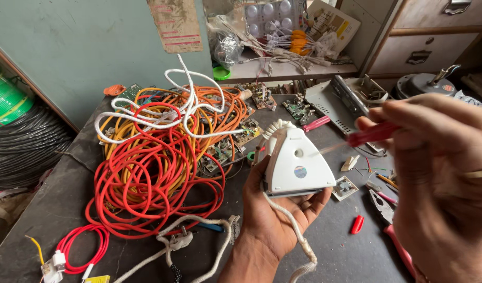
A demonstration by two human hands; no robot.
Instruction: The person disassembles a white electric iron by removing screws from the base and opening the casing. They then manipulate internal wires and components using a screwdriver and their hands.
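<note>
Above the cluttered workbench (68, 194), we cradle a white iron housing (296, 162) in our left hand (275, 215), fingers curled beneath it. Our right hand (440, 173) pinches a red-handled screwdriver (372, 134), its tip at the housing. Coiled red cable (146, 178) lies just left.

Dark workbench (52, 204), tangled red and orange cables (152, 173), circuit boards (225, 147), pliers (382, 205), white plug (181, 241)

Soft, even daylight fills the scene with faint shadows on the bench (330, 246), while the near right hand (445, 183) and its screwdriver (356, 139) are motion-blurred.
</note>
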